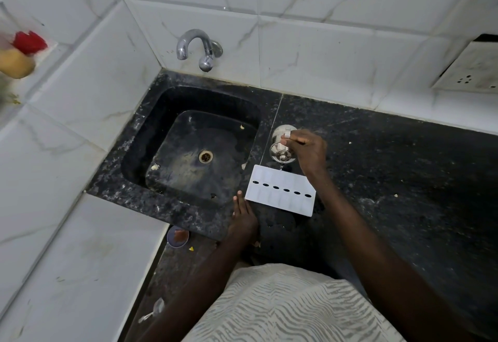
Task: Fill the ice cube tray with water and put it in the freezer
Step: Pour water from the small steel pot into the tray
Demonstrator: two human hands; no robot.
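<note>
A white ice cube tray [280, 192] lies flat on the black granite counter [404, 174], just right of the sink. My right hand [307, 150] grips a small steel vessel [281, 145] tilted over the tray's far edge, and a thin stream of water runs from it into the tray. My left hand [242, 216] rests flat on the counter with its fingertips against the tray's left end.
A black sink [145, 147] with a drain [206, 156] sits left of the tray. A chrome tap [198, 47] comes out of the tiled wall above it. A wall socket [469, 72] is at the right. A small bowl [177, 236] lies below the counter edge.
</note>
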